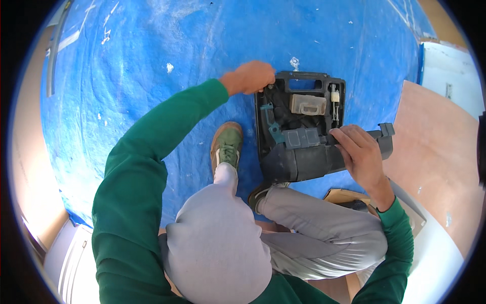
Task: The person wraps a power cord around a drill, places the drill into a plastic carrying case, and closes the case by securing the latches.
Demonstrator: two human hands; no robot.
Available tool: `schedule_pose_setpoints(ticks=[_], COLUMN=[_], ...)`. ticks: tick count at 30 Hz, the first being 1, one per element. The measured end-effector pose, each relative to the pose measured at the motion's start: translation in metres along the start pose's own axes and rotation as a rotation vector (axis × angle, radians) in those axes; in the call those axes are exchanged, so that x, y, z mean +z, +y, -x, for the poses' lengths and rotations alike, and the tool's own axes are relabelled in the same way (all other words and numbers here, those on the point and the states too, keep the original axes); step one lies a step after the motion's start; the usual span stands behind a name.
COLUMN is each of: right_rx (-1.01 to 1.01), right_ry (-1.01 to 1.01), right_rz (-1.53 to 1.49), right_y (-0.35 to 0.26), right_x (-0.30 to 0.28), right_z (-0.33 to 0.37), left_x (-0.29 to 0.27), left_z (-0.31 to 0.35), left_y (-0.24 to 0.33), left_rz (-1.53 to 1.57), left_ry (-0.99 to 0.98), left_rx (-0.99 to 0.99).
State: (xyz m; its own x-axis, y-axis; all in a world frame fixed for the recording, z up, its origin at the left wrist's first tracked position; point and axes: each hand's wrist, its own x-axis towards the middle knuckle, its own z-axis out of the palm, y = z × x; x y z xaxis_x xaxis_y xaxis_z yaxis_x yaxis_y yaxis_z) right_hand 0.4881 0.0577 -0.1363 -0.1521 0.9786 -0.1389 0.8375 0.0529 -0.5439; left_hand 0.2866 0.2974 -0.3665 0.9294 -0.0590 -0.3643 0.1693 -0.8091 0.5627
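Note:
A black plastic tool case [259, 133] lies open in front of me. Its lid [304, 164] is tilted up on the near side. At the case's far left corner is my left hand [252, 77], slightly blurred, with its fingers closed over the edge. My right hand [358, 154] grips the lid near its right end, thumb and fingers curled round the rim. Inside the case sit a small clear box [308, 105], a teal part [274, 126] and a thin tool with a pale tag [334, 96]. A clear-lidded compartment [302, 137] shows along the lid.
Blue tarp [192, 61] covers the floor. My green shoe [229, 144] stands left of the case. A cardboard box [344, 196] with dark contents is by my right knee. At right lies a pinkish-brown board [433, 152]; a long metal bar [53, 61] rests far left.

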Motion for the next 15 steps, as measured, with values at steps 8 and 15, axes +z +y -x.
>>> schedule_pose_setpoints(ticks=[8,15], right_rx=[0.016,0.0], right_ry=[0.014,0.014], right_rz=[-0.003,-0.034], right_y=[0.003,0.0], right_x=[0.0,-0.001], right_z=[0.003,0.007], left_x=[0.021,0.058], left_z=[0.026,0.013], left_y=[0.048,0.083], left_rz=[0.056,-0.047], left_ry=[0.433,0.627], left_rx=[-0.212,-0.302])
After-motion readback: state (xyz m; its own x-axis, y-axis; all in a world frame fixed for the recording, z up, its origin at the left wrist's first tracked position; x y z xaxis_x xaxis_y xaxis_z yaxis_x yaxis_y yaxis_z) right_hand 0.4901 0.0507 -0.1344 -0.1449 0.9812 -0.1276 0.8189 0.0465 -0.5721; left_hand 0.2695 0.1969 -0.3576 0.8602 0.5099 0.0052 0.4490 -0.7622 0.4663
